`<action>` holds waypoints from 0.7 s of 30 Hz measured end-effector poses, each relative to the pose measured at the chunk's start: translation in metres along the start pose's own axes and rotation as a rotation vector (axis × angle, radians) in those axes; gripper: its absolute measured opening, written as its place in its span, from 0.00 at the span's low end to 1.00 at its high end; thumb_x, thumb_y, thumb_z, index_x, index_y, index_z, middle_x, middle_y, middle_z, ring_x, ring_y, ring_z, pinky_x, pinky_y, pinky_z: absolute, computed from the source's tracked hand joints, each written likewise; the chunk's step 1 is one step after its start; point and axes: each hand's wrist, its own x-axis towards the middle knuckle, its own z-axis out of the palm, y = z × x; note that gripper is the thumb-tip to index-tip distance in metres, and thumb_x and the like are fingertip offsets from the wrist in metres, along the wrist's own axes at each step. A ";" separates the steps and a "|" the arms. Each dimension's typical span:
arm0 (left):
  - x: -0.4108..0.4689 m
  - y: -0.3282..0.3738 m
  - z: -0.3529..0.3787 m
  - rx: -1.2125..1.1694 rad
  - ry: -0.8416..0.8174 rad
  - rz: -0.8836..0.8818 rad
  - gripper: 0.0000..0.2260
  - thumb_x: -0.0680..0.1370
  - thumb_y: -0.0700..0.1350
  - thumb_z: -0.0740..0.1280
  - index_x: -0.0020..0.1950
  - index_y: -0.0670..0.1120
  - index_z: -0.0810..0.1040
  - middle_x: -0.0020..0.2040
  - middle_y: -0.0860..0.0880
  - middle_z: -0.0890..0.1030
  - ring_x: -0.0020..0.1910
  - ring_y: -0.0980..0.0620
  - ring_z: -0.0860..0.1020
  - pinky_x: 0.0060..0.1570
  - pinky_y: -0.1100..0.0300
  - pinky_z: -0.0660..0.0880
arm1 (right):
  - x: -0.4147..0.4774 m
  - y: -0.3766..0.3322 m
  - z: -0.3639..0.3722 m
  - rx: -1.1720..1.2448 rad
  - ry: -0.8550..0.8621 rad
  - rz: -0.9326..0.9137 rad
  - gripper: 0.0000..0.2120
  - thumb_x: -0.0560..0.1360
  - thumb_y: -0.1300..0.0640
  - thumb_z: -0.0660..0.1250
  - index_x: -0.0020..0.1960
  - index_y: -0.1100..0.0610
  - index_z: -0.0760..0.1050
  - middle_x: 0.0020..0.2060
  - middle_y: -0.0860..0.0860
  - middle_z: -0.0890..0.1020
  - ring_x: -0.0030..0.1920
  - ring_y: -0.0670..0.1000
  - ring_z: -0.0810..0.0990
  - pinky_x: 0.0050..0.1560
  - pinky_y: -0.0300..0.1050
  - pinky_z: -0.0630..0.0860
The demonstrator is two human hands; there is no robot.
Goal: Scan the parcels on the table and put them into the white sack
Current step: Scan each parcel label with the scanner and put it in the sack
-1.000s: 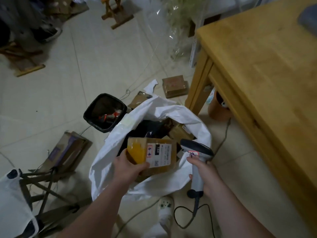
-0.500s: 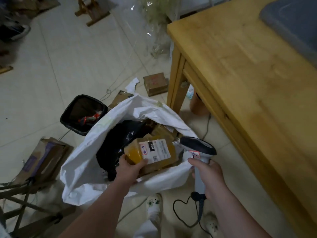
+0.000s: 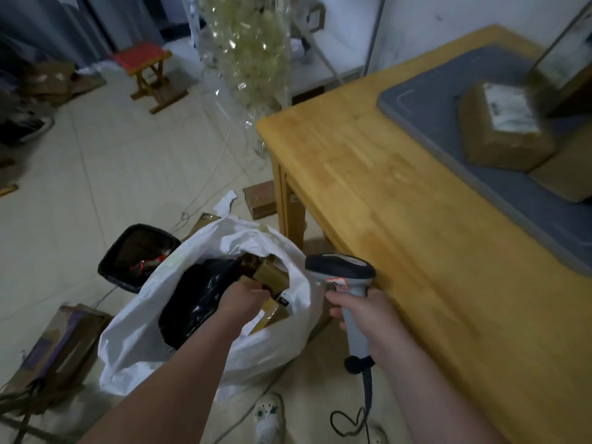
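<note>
Nearest you, the scanner's black cable [image 3: 352, 421] loops on the tiled floor. Your right hand [image 3: 365, 318] is clenched round the smooth grey handle of the scanner [image 3: 339, 267], whose dark head sits just beside the table edge. Your left hand [image 3: 245, 298] reaches into the mouth of the white sack [image 3: 137, 334], fingers curled over the top edge of a cardboard parcel [image 3: 272, 277]. The fingertips are hidden, and so is most of the label. The sack is crinkled and floppy, with a glossy black plastic bag [image 3: 192, 302] filling its left half. A square black bin [image 3: 137, 251] touches the sack behind. The bare wooden table [image 3: 384, 203] has a rounded corner. On it, a grey mat [image 3: 442, 91] carries a second parcel [image 3: 503, 133], which is blurred. Far off is a red-topped stool [image 3: 144, 59].
</note>
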 end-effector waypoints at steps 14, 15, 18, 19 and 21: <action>-0.123 0.241 0.093 -0.185 -0.060 0.496 0.12 0.78 0.42 0.66 0.62 0.44 0.78 0.51 0.46 0.80 0.44 0.50 0.78 0.46 0.54 0.77 | -0.099 -0.109 -0.216 0.330 0.200 -0.430 0.08 0.73 0.62 0.73 0.50 0.58 0.78 0.38 0.53 0.81 0.31 0.48 0.80 0.31 0.40 0.74; -0.130 0.251 0.101 -0.184 -0.063 0.523 0.13 0.78 0.42 0.66 0.62 0.44 0.78 0.50 0.46 0.80 0.43 0.51 0.78 0.45 0.54 0.77 | -0.103 -0.111 -0.230 0.354 0.213 -0.443 0.08 0.72 0.62 0.73 0.51 0.59 0.78 0.38 0.53 0.81 0.31 0.48 0.79 0.32 0.41 0.74; -0.142 0.277 0.126 -0.163 -0.062 0.591 0.14 0.78 0.43 0.66 0.64 0.45 0.76 0.48 0.47 0.79 0.42 0.51 0.79 0.43 0.54 0.77 | -0.113 -0.116 -0.267 0.418 0.245 -0.464 0.09 0.72 0.62 0.73 0.51 0.59 0.77 0.38 0.53 0.80 0.30 0.48 0.79 0.33 0.42 0.74; -0.146 0.286 0.133 -0.145 -0.058 0.615 0.15 0.78 0.44 0.66 0.65 0.45 0.75 0.49 0.47 0.79 0.43 0.50 0.79 0.44 0.52 0.78 | -0.117 -0.118 -0.278 0.432 0.257 -0.469 0.11 0.72 0.62 0.73 0.52 0.60 0.77 0.39 0.54 0.80 0.29 0.47 0.78 0.31 0.42 0.74; -0.152 0.306 0.147 -0.072 -0.038 0.674 0.18 0.78 0.45 0.66 0.68 0.46 0.73 0.52 0.47 0.79 0.49 0.47 0.79 0.51 0.49 0.78 | -0.122 -0.124 -0.298 0.453 0.281 -0.495 0.14 0.72 0.61 0.73 0.56 0.63 0.77 0.41 0.57 0.80 0.28 0.46 0.77 0.29 0.40 0.74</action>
